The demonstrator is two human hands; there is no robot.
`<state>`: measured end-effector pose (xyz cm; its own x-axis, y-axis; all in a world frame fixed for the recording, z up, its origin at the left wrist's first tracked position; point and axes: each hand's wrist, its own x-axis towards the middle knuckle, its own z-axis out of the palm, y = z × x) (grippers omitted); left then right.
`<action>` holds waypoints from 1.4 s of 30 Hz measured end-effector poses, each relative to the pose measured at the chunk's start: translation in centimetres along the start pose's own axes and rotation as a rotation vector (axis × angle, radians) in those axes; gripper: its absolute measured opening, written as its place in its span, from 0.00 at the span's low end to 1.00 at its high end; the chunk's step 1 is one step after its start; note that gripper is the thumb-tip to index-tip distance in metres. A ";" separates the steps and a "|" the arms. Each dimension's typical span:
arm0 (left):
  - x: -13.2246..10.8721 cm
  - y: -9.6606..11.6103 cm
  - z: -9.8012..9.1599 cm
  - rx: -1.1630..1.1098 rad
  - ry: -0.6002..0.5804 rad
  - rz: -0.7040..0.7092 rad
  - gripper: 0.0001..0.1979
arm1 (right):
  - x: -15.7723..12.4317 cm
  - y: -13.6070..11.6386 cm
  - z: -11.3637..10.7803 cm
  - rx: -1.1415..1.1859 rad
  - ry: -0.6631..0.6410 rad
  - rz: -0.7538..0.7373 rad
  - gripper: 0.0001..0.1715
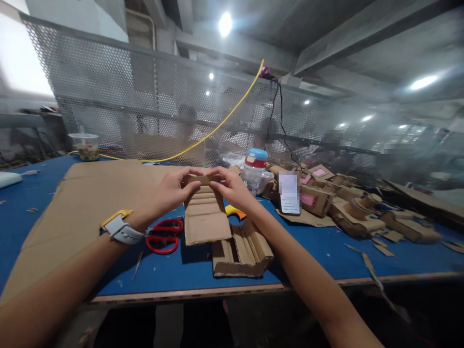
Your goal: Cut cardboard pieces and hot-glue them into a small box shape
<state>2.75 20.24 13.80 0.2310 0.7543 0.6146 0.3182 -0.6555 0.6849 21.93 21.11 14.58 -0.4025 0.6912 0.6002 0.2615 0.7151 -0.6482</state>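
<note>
Both my hands hold a creased strip of brown cardboard [205,212] above the blue table [319,251]. My left hand [170,191], with a grey watch on its wrist, pinches the strip's top left corner. My right hand [232,188] pinches the top right corner. The strip hangs down toward me with several fold lines across it. Red-handled scissors [164,236] lie on the table just under my left wrist. A folded cardboard piece [241,251] lies below the strip.
A large flat cardboard sheet [79,208] covers the table's left side. Cardboard boxes and scraps [358,212] pile up at the right, with a phone [289,194] propped among them. A bottle with a red and blue lid [254,169] and a food cup [86,146] stand by the mesh fence.
</note>
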 end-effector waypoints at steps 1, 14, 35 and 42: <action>0.0 0.0 0.1 0.016 0.012 -0.004 0.16 | 0.1 0.0 0.1 -0.003 0.015 0.000 0.07; 3.0 0.9 -1.9 0.120 0.206 -0.061 0.06 | 4.8 0.2 2.9 0.007 0.246 0.031 0.08; 1.8 -2.3 -1.4 -0.274 0.101 -0.098 0.17 | 2.9 2.4 3.0 0.269 0.173 0.203 0.11; 1.3 -1.2 -1.1 -0.359 0.037 -0.131 0.21 | 2.7 1.7 2.3 0.349 0.153 0.235 0.12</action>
<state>1.60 21.98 14.18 0.1740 0.8347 0.5224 -0.0010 -0.5304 0.8478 19.24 23.98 14.02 -0.2260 0.8570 0.4631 0.0085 0.4771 -0.8788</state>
